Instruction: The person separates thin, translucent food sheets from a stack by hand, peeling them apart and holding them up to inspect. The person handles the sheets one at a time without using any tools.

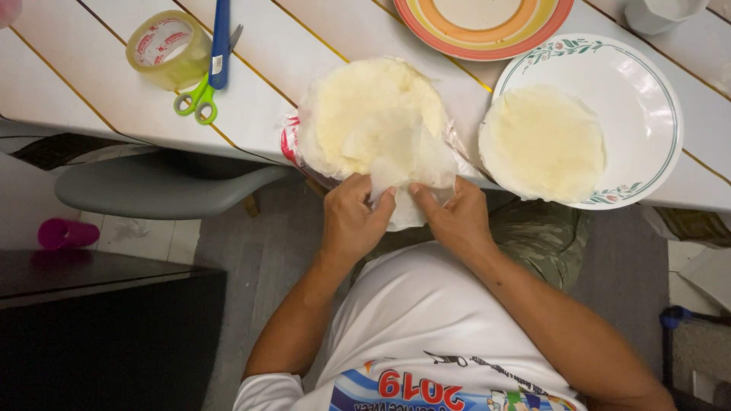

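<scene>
A stack of pale round dough discs (373, 114) lies on an opened plastic wrapper at the near edge of the white table (320, 46). My left hand (352, 217) and my right hand (454, 217) both pinch a thin white separator sheet (403, 164) at the stack's near side, thumbs and fingers closed on it. To the right, one single dough disc (542, 141) lies on a white plate with a floral rim (647, 91), overhanging the plate's left edge.
A striped orange and yellow plate (483, 30) sits at the far side. A roll of tape (167, 49) and green-handled scissors (205, 72) lie to the left. A grey chair (160, 186) stands under the table, with a pink cup (65, 232) on the floor.
</scene>
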